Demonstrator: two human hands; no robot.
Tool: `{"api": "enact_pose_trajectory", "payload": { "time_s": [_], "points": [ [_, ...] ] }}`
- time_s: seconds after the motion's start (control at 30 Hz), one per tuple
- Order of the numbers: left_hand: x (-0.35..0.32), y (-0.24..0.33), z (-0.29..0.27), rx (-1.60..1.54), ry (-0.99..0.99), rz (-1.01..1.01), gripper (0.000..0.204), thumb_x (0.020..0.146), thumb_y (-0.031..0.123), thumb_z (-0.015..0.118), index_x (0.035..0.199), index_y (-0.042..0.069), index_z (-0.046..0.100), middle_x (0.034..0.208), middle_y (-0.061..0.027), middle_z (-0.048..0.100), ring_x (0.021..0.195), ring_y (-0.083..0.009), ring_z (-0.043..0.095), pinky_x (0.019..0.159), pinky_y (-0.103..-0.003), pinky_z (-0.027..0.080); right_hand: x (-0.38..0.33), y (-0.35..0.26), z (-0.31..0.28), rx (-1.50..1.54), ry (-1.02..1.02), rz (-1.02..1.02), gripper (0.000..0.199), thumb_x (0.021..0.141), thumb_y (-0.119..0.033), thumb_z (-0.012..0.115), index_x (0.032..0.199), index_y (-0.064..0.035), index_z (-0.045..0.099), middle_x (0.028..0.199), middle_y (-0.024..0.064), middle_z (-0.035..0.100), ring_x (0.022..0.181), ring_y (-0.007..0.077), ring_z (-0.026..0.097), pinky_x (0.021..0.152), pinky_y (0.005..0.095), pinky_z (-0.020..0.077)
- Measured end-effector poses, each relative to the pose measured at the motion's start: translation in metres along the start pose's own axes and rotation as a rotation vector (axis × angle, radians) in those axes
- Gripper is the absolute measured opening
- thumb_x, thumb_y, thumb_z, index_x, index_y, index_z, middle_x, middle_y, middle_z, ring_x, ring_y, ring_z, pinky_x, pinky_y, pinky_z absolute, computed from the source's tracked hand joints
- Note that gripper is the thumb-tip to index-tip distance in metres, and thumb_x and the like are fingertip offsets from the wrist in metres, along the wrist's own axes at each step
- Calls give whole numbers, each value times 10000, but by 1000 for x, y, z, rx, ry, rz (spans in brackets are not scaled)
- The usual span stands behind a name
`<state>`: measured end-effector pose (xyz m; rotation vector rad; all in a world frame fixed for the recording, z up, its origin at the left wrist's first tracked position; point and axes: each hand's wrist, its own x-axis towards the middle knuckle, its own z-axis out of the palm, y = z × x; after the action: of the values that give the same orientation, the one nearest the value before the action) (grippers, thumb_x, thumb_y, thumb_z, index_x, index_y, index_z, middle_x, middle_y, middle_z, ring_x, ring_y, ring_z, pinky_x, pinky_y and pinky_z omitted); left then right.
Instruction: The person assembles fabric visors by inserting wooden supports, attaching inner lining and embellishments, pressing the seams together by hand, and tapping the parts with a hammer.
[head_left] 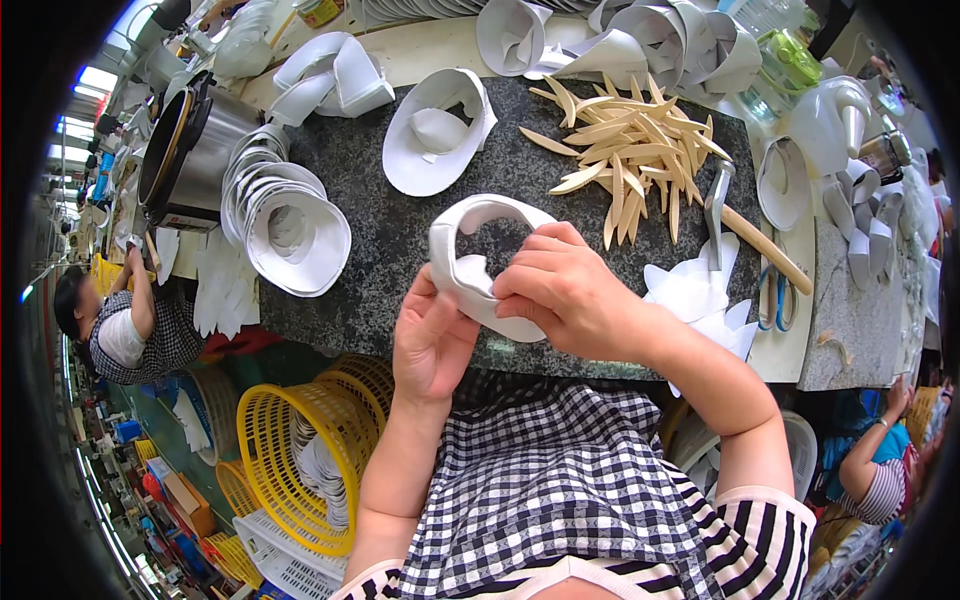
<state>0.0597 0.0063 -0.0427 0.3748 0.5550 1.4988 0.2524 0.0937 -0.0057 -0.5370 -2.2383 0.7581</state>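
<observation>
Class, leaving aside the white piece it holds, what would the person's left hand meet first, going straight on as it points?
The left hand would probably meet the white visor-shaped piece on the dark tabletop; depth is unclear, so it might pass above.

The left hand (435, 335) is at the near edge of the bench (370, 240), palm upward, thumb opposing the fingers; the right hand (565, 285), over the bench, pinches, knuckles upward, its elbow (745, 425) bent.
</observation>
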Motion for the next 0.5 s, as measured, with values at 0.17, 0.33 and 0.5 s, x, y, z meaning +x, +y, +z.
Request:
{"api": "enact_pose_trajectory", "payload": {
  "time_s": [0.17, 0.33, 0.5],
  "points": [
    [-3, 1, -12, 54, -1, -45, 396, 927, 85, 712, 1292, 54, 560, 1276, -104, 641, 1179, -223, 625, 1071, -405, 482, 6, 4, 1, 294, -18, 292, 175, 921, -144, 696, 1068, -49, 697, 877, 82, 668, 762, 240, 635, 727, 357, 496],
    [-3, -3, -9, 74, -18, -33, 384, 919, 77, 721, 1269, 56, 564, 1274, -101, 643, 1194, -229, 620, 1074, -414, 478, 25, -5, -12, 657, -310, 738, 250, 969, -199, 663, 1066, 32, 671, 856, 110, 709, 737, 194, 685, 627, 348, 535],
    [-6, -5, 9, 108, 29, -31, 259, 927, 61, 709, 1158, 83, 596, 1219, -75, 663, 1169, -198, 612, 1065, -404, 456, 26, -10, -3, 621, -141, 903, 209, 927, -161, 715, 898, 39, 662, 762, 90, 694, 612, 128, 657, 520, 303, 504]
  ]
}}
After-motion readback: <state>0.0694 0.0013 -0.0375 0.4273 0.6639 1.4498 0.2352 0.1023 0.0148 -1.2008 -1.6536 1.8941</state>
